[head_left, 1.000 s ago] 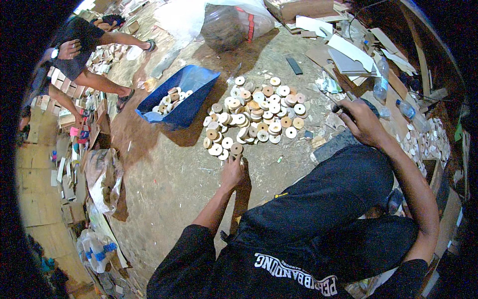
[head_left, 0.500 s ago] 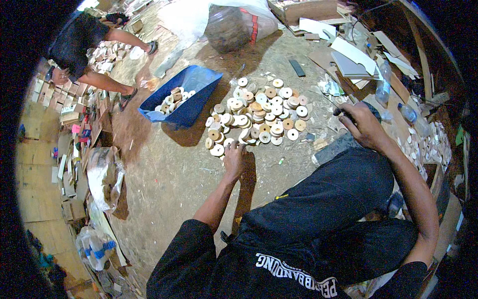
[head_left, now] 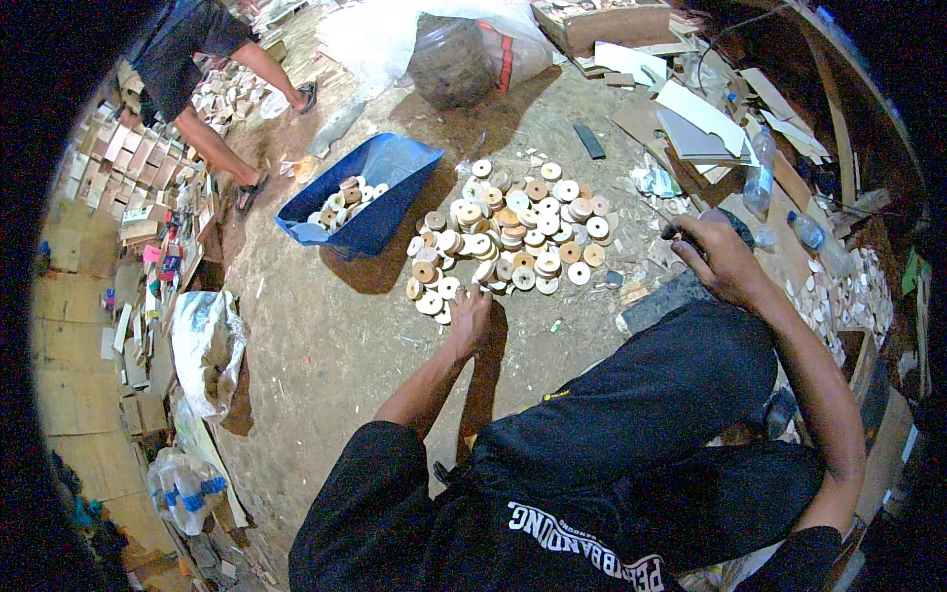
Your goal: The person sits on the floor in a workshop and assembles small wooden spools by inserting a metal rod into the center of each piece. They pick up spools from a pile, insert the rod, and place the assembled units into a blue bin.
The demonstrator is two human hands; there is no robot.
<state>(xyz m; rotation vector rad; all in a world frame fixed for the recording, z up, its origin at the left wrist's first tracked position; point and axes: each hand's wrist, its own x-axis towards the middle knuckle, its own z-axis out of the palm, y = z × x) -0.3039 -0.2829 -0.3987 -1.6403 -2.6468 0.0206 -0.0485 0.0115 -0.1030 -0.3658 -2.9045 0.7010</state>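
Many round wooden discs with centre holes, pale and brown, lie in a loose pile (head_left: 538, 232) on the ground before me. At the pile's near edge is my left hand (head_left: 471, 318), its fingers bent downward and somewhat apart, touching or just beside the nearest discs; no disc shows clearly in its grasp. My right hand (head_left: 720, 259) is raised above my knee, right of the pile. Its fingers are closed round a dark-handled tool (head_left: 675, 227) with a thin shaft pointing up and left; most of the handle is hidden.
Left of the pile, a blue scoop-shaped container (head_left: 367, 217) holds several discs. A stuffed sack (head_left: 454, 64) stands beyond. Boards (head_left: 695, 128) and plastic bottles (head_left: 761, 173) lie at right. Another person's legs (head_left: 212, 143) are at far left, near stacked wood pieces (head_left: 128, 158).
My left hand has shifted slightly right and down along the pile's near edge. My right hand has barely moved. The other person has stepped slightly, and the view has shifted a little.
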